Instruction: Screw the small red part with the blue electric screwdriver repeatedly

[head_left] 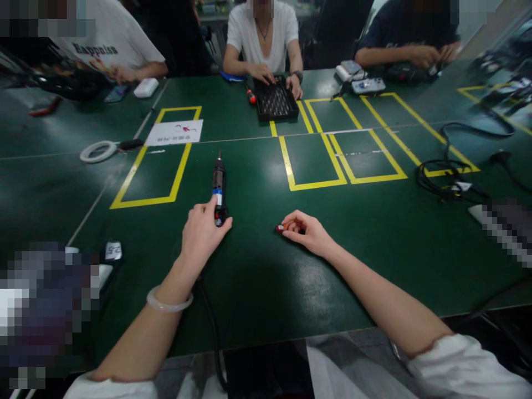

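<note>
In the head view, a black electric screwdriver [218,183] with a blue-and-white band lies on the green table, its thin bit pointing away from me. My left hand [203,228] wraps over its rear end, fingers on the left side and thumb on the right. A black cord runs from near that hand toward the table's front edge. To the right, my right hand [306,233] rests on the table with thumb and fingers pinched on a small red-and-orange piece [280,228]. The piece is mostly covered by the fingers, and its kind is unclear.
Yellow tape rectangles [318,185] mark the green table [257,310]. A paper sheet [174,133] and white ring [98,151] lie left; coiled black cable [440,180] lies right. Across, a person handles a black tray [276,102]; two more people sit beside.
</note>
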Demonstrator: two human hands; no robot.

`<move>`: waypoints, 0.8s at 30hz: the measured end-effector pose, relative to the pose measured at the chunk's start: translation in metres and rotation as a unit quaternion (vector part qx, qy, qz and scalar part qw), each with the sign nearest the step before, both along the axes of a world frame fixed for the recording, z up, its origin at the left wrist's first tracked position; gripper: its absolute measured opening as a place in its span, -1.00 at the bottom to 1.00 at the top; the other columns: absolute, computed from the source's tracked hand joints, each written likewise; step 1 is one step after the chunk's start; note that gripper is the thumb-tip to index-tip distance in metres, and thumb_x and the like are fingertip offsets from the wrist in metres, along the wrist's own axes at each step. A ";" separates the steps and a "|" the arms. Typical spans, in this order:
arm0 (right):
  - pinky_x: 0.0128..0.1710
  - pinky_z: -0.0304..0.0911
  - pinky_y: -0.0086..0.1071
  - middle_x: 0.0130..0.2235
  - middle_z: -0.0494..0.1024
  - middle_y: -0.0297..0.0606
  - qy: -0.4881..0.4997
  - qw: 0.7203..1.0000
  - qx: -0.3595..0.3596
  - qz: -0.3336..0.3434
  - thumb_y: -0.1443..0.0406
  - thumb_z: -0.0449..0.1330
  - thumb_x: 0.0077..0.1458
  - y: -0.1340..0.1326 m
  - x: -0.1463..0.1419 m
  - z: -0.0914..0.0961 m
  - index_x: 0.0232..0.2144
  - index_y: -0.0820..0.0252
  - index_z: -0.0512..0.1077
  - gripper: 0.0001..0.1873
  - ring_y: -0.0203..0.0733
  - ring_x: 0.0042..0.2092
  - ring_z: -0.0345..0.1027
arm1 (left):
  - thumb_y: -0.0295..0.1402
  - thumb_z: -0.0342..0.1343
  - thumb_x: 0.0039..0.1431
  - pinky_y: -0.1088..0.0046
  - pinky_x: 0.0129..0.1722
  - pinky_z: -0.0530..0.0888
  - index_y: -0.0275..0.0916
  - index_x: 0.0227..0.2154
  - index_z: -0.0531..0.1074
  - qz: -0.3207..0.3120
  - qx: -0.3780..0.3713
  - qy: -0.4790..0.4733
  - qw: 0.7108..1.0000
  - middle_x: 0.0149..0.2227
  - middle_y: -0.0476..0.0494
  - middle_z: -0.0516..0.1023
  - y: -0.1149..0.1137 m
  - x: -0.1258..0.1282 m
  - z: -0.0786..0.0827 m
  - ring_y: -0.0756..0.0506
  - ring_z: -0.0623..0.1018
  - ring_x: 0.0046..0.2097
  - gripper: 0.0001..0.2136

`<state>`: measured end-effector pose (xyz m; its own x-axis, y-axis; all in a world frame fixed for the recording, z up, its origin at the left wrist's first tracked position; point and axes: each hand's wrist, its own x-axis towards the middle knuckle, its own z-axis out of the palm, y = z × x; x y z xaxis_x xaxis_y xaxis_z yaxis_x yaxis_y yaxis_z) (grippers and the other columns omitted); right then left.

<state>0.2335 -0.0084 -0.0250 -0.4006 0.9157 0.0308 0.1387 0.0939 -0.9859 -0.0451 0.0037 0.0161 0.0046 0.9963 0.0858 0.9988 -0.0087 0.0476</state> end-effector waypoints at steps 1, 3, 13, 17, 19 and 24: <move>-0.45 0.15 -0.44 -0.42 0.41 -0.39 -0.008 1.000 0.006 -0.005 0.28 0.26 0.07 0.000 0.000 0.000 -0.22 0.19 0.40 -0.79 -0.35 -0.46 0.21 | -0.09 0.04 0.19 0.22 -0.16 0.46 -0.23 0.27 0.15 -0.020 0.001 -0.007 1.000 -0.02 -0.35 0.38 -0.004 0.011 -0.001 -0.30 0.43 -0.02 -0.37; -0.44 0.16 -0.43 -0.41 0.41 -0.38 -0.034 0.999 0.026 -0.023 0.29 0.26 0.07 0.000 0.001 0.002 -0.23 0.19 0.41 -0.81 -0.35 -0.46 0.22 | -0.12 0.08 0.17 0.25 -0.14 0.46 -0.22 0.29 0.13 -0.056 0.006 -0.026 0.998 -0.02 -0.32 0.38 -0.011 0.033 -0.002 -0.27 0.42 -0.02 -0.35; -0.34 0.17 -0.41 -0.37 0.41 -0.36 -0.144 0.975 0.152 -0.071 0.43 0.21 -0.01 0.001 0.006 0.006 -0.34 0.19 0.36 -0.86 -0.29 -0.34 0.29 | -0.04 0.19 0.08 0.29 -0.13 0.49 -0.13 0.32 0.06 -0.158 -0.030 -0.135 0.978 0.01 -0.24 0.30 -0.028 0.092 -0.009 -0.22 0.40 0.01 -0.22; -0.34 0.17 -0.42 -0.39 0.38 -0.37 -0.145 0.978 0.143 -0.038 0.43 0.21 -0.01 0.002 0.008 0.009 -0.34 0.18 0.35 -0.85 -0.29 -0.35 0.29 | -0.02 0.26 -0.02 0.23 -0.08 0.49 -0.13 0.34 0.01 -0.206 -0.090 -0.158 0.961 0.06 -0.26 0.27 -0.023 0.081 -0.004 -0.24 0.41 0.03 -0.10; -0.33 0.18 -0.41 -0.38 0.39 -0.37 -0.140 0.980 0.139 -0.019 0.41 0.22 0.00 0.002 0.009 0.008 -0.34 0.17 0.35 -0.86 -0.28 -0.34 0.30 | -0.07 0.27 -0.01 0.20 -0.01 0.47 -0.13 0.36 -0.04 -0.237 -0.124 -0.183 0.946 0.10 -0.27 0.25 -0.020 0.073 -0.002 -0.24 0.41 0.05 -0.09; -0.30 0.21 -0.39 -0.35 0.40 -0.33 -0.170 0.971 0.166 -0.023 0.42 0.21 0.02 0.000 0.007 0.008 -0.32 0.16 0.36 -0.85 -0.24 -0.31 0.31 | -0.14 0.25 0.04 0.17 0.05 0.46 -0.10 0.35 0.00 -0.233 -0.138 -0.220 0.937 0.11 -0.26 0.25 -0.021 0.072 -0.001 -0.22 0.42 0.07 -0.16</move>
